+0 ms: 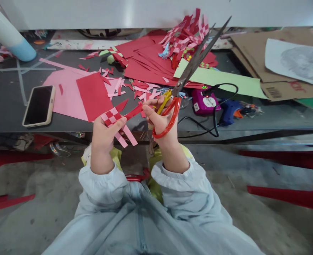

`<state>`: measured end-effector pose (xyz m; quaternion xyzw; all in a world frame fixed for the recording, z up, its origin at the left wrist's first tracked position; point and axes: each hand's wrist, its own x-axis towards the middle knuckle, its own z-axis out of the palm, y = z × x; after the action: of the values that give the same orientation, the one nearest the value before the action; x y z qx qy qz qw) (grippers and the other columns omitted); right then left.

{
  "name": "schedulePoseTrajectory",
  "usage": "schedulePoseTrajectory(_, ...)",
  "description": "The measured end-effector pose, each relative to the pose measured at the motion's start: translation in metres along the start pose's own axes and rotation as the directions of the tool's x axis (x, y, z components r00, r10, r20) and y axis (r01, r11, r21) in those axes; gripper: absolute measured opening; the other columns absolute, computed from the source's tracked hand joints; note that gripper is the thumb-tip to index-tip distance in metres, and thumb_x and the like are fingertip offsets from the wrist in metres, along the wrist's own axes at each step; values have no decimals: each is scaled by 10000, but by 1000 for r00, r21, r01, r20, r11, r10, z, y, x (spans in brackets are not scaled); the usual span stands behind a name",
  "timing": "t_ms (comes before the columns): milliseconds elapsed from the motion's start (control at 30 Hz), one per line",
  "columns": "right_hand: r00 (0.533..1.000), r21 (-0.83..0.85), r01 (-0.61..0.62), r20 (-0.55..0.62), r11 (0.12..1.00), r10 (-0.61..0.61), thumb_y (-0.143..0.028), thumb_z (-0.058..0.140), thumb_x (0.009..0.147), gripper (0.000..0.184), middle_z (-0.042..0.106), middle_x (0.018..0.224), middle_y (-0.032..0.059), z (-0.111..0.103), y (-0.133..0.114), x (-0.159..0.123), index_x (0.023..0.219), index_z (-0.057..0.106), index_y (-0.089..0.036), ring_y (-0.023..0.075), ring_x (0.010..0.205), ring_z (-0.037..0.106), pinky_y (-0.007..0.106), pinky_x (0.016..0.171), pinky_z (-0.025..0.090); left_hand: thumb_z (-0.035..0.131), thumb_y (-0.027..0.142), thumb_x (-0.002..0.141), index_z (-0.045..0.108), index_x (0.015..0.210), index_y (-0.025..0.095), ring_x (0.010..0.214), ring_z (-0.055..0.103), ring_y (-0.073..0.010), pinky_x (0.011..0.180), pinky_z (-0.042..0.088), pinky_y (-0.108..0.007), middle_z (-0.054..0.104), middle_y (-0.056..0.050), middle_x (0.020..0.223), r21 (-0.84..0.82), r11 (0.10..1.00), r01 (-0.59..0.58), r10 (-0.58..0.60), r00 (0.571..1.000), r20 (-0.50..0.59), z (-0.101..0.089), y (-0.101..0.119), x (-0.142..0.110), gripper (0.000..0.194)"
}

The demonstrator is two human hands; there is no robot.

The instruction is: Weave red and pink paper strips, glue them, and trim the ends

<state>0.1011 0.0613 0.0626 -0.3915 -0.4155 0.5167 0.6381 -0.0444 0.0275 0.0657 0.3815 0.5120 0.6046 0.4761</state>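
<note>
My left hand (104,131) is closed on a small woven paper piece (112,116) in a red and pink checkerboard, its thumb pressed on the front. Loose pink strips (130,135) hang from its lower side and red ends stick out to the upper right. One red paper strip (133,112) stretches from the woven piece to my right hand (163,118), whose fingertips pinch its far end. Scissors (189,72) are also in my right hand, hooked over the hand by their red and yellow handles. Their blades point up and away, slightly apart.
Red sheets (148,58) and woven strips (193,32) are piled at the back. A phone (38,105) lies left by pink paper (67,94). Paper scraps (143,90) litter the middle. Right are a purple box (204,102) with a black cable, a blue glue gun (228,110) and cardboard (286,86).
</note>
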Motion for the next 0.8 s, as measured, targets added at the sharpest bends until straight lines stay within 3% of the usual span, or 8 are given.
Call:
schedulePoseTrajectory(133, 996, 33, -43, 75, 999, 40, -436, 828, 652, 543, 695, 931, -4, 1, -4, 1, 823, 349, -244, 24, 453, 364, 227, 406, 285, 859, 370, 578, 586, 621, 188, 406, 510, -71, 362, 418, -182, 536, 58, 503, -39, 999, 16, -16, 1000, 8, 0, 2, 1, 331)
schedulePoseTrajectory(300, 974, 63, -179, 154, 982, 167, -483, 875, 544, 623, 607, 716, -59, 4, -7, 1, 821, 369, -246, 29, 434, 360, 202, 358, 234, 866, 377, 572, 561, 609, 188, 413, 499, -64, 396, 453, -192, 523, 61, 507, -47, 999, 11, -9, 999, 32, 1, 1, 2, 362)
schedulePoseTrajectory(433, 979, 41, -165, 126, 985, 159, -467, 881, 534, 621, 492, 639, -91, 3, -4, 2, 819, 375, -247, 35, 444, 360, 195, 353, 229, 859, 380, 589, 573, 606, 184, 430, 511, -67, 426, 475, -198, 542, 54, 515, -26, 999, 31, -29, 998, 64, 1, 1, 2, 347)
schedulePoseTrajectory(800, 996, -65, -63, 61, 996, 67, -389, 799, 668, 493, 545, 779, -32, 1, 4, 3, 848, 362, -251, 96, 647, 535, 221, 486, 381, 822, 376, 624, 559, 612, 191, 460, 538, -83, 448, 487, -214, 563, 38, 544, 50, 996, 69, -71, 997, 38, 2, 0, 0, 321)
